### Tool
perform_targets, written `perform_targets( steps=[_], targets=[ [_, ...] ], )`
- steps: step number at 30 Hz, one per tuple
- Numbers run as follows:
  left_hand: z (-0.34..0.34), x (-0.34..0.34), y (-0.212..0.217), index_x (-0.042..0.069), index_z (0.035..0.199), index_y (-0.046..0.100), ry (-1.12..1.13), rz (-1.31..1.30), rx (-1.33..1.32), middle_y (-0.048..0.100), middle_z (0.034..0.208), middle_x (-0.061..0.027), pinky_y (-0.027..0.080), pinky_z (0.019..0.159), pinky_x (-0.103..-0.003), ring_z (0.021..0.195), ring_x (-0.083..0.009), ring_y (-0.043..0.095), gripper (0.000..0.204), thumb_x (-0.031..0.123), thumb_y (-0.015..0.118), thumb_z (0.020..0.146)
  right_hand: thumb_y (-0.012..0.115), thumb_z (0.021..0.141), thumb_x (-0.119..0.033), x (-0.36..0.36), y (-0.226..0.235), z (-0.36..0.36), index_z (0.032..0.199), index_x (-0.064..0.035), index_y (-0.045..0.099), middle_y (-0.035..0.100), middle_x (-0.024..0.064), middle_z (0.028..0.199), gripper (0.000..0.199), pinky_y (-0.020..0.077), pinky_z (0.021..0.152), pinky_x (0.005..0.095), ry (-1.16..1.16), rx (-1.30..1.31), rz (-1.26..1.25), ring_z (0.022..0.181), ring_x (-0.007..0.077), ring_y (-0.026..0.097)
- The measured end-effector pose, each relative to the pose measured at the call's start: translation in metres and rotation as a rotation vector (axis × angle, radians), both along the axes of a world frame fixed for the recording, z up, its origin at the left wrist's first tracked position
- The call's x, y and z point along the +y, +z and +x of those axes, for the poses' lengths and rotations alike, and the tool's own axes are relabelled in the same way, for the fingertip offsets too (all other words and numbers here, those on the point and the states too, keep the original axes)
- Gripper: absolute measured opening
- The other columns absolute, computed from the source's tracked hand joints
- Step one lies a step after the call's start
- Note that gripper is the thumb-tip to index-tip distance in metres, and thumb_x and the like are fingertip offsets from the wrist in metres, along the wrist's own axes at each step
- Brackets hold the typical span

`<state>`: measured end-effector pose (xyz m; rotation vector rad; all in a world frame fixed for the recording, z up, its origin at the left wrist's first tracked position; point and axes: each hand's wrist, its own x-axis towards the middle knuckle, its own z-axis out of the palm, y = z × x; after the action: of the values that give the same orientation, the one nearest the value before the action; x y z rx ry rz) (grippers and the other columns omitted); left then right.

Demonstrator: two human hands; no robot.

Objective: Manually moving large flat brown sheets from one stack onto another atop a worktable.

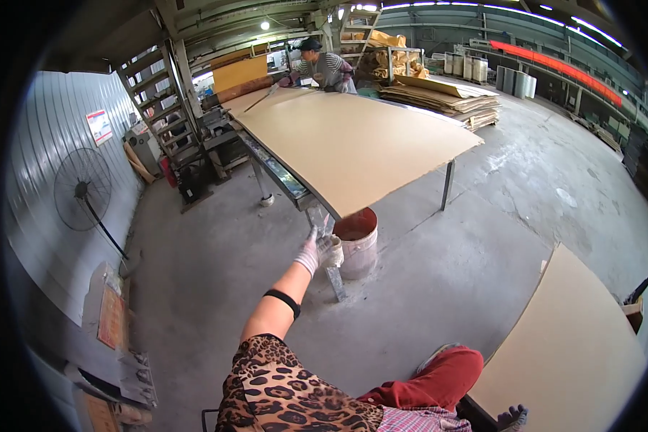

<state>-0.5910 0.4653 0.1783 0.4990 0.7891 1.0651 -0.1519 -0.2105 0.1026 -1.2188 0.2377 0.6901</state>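
My left hand (324, 250), in a pale work glove, reaches forward in front of a table leg (335, 282). Its thumb points up, apart from the loosely bent fingers, and I see nothing held. Just beyond stands a reddish bucket (360, 258). A large tan board sheet (338, 140) covers the table above it, one corner jutting over the bucket. At the lower edge, my right hand (513, 418), in a grey glove, shows only partly; its fingers look apart. It is against the near edge of another tan sheet (572, 345); whether it touches is unclear.
A co-worker (327, 68) stands at the table's far end beside a brown roll (245, 88). Stacked sheets (446, 101) lie behind the table. On the left are a standing fan (83, 189), a metal staircase (162, 108) and a corrugated wall (43, 144).
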Motion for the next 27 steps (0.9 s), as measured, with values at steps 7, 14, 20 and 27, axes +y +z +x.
perform_targets(
  steps=[7,14,20,27],
  targets=[
    [0.03,0.069,0.049,0.016,0.114,0.046,0.062,0.077,-0.023,0.053,0.11,-0.0109,0.04,0.086,-0.047,0.101,-0.0289,0.05,0.059,0.056,0.056,0.073,0.047,0.085,-0.031,0.025,0.003,-0.016,0.109,-0.0126,0.047,0.053,0.0122,0.103,0.031,0.0462,0.063,0.0423,0.007,-0.045,0.006,0.074,0.0289,0.053],
    [0.093,0.053,0.024,0.006,0.113,0.049,0.144,0.148,0.103,0.055,0.109,-0.0102,0.046,0.079,-0.041,0.095,-0.0257,0.054,0.051,0.043,0.055,0.078,0.047,0.087,-0.028,0.04,0.011,-0.006,0.108,-0.0109,0.048,0.057,0.0117,0.094,0.027,0.0476,0.061,0.0383,0.019,-0.06,-0.039,0.07,0.025,0.055],
    [0.217,-0.017,0.048,0.004,0.106,0.053,0.029,0.225,0.082,0.056,0.102,-0.0064,0.041,0.081,-0.034,0.089,-0.0192,0.053,0.04,0.035,0.052,0.082,0.048,0.086,-0.016,0.141,0.034,0.001,0.104,-0.0033,0.048,0.058,0.0104,0.079,0.023,0.0479,0.055,0.029,0.415,-0.28,-0.064,0.062,0.0188,0.057],
    [0.184,-0.041,0.025,0.009,0.126,0.036,-0.123,0.046,-0.226,0.044,0.125,-0.0091,0.032,0.097,-0.04,0.111,-0.0245,0.043,0.058,0.044,0.05,0.082,0.054,0.081,-0.008,0.232,0.068,-0.061,0.101,0.0021,0.051,0.06,0.0111,0.084,0.023,0.0488,0.066,0.0294,0.935,-0.807,0.188,0.074,0.0197,0.06]
  ],
)
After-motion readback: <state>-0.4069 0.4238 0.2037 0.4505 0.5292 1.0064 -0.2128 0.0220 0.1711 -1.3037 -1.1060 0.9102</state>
